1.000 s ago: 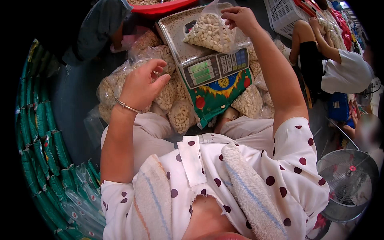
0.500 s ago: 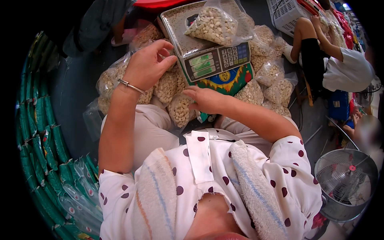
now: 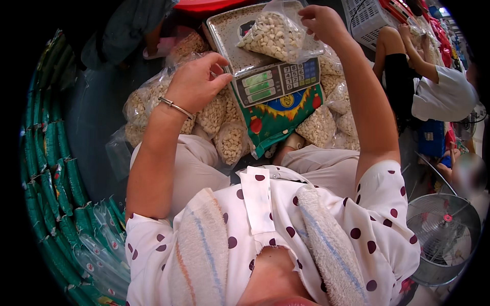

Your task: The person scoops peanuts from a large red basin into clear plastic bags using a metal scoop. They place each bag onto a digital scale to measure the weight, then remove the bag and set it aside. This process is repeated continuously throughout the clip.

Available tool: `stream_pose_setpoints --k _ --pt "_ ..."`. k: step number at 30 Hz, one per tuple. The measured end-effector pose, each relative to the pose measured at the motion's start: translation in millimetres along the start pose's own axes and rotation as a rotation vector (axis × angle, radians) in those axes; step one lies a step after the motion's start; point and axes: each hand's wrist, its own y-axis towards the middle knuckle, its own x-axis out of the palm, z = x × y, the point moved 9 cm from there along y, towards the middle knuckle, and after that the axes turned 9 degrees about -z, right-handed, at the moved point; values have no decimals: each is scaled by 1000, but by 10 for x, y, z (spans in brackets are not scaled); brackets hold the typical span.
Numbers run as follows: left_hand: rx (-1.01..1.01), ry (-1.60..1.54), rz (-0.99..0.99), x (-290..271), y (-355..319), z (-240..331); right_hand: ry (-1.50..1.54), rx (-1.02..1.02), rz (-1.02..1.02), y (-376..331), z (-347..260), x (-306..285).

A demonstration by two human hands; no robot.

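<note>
On the steel pan of a weighing scale lies a clear plastic bag of pale, flat beans or nuts; I cannot make out their exact kind. My right hand is over the pan's right side, fingers bent and apart, its fingertips close beside the bag's edge. Whether they touch the plastic is unclear. Just left of the scale's display, my left hand hovers empty, thumb apart from its curled fingers. A green printed packet hangs or lies below the scale front.
Similar filled bags crowd both sides of the scale. Green packets are stacked along the left. A metal fan stands at lower right. Another person sits at the right near a white crate. A red basin rim shows beyond.
My right hand has gone from my lap, below the scale, up to the bag's right side. The bag's loose plastic has shifted. My left hand has moved slightly right.
</note>
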Motion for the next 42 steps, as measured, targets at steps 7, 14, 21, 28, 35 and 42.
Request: stream_pose_setpoints --k 7,14,21,28,35,42 --pt "-12 43 -33 28 31 -16 -636 -91 -286 773 424 985" --pt "-6 7 -41 2 17 -39 265 73 0 517 380 354" --pt "11 -9 -10 -33 -36 -46 880 -65 -81 -322 16 46" --pt "35 34 -17 -45 -19 -43 659 181 -684 -1433 -479 1801" --pt "38 38 -1 -61 -38 -76 598 135 -827 -1682 -561 2708" --pt "-19 27 -16 -130 -122 -60 953 -15 -194 -1113 -456 805"
